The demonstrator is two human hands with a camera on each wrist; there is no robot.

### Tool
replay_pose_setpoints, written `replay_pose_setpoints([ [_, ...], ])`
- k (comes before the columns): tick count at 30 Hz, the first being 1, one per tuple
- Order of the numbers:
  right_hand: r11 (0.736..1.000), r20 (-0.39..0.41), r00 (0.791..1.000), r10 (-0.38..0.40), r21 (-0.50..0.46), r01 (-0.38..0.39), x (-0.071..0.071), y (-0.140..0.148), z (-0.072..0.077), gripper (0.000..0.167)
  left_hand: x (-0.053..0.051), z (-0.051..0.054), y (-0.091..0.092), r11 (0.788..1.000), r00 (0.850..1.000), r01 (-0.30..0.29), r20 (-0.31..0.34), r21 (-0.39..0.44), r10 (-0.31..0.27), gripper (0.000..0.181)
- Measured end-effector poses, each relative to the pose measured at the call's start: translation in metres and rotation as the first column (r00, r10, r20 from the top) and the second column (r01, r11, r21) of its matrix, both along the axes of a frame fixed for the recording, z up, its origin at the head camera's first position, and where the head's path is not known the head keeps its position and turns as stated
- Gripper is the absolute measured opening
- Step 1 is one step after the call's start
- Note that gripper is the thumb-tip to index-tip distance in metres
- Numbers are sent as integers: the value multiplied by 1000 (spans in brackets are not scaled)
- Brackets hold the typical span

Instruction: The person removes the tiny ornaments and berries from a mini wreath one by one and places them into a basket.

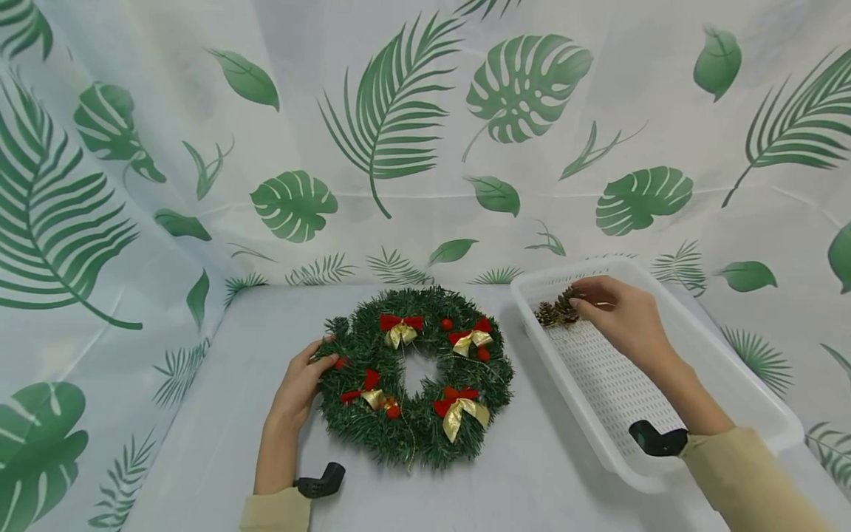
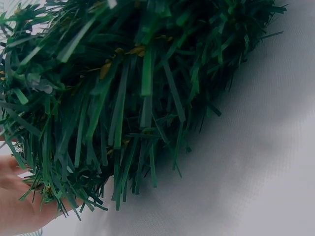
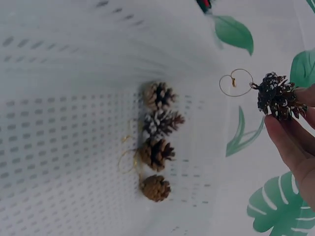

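On the white tabletop (image 1: 219,443), the green wreath (image 1: 385,358) lies flat beside the white basket (image 1: 605,377), to its left. It already bears four red-and-gold bows (image 1: 460,410) and several red balls (image 1: 447,324), while no pinecone shows on it, so the cones look like the part not yet done: one is off the basket floor and four wait. The left hand (image 1: 299,380) grips the wreath's left edge, its fingertips partly hidden in the fringe. The right hand (image 1: 621,314) pinches a pinecone (image 3: 277,96) between thumb and fingers at the basket's far end, a thin loop (image 3: 234,82) hanging free from it. The other pinecones (image 3: 157,153) lie in a row, rough, woody and rounded, one with pale tips; the held one is darker and glossy. Narrow, flat strips make the wreath bristly; the bows' gold tails shine like satin. The basket seems plastic, its floor pierced with small slots
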State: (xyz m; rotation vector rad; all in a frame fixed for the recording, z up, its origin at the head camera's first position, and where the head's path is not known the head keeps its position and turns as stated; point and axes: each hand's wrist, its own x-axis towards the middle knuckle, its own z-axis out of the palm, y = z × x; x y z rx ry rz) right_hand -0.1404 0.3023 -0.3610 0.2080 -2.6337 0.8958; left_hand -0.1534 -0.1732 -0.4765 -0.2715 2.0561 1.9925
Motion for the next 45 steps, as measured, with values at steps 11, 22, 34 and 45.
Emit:
replay_pose_setpoints([
  [11,998,-23,999,-43,45,44,-12,25,-17,27,-1,-1,0,1000,1000,-4,2,5,4,69],
  [22,994,14,997,-70,89,68,-20,42,-25,30,-2,-2,0,1000,1000,-1,1,-6,1,62],
  [34,990,62,994,-88,118,81,-28,59,-37,31,-1,-2,0,1000,1000,-11,3,-16,11,68],
  [45,982,133,980,-148,133,130,-35,70,-48,33,-2,1,0,1000,1000,1,27,-31,0,65],
])
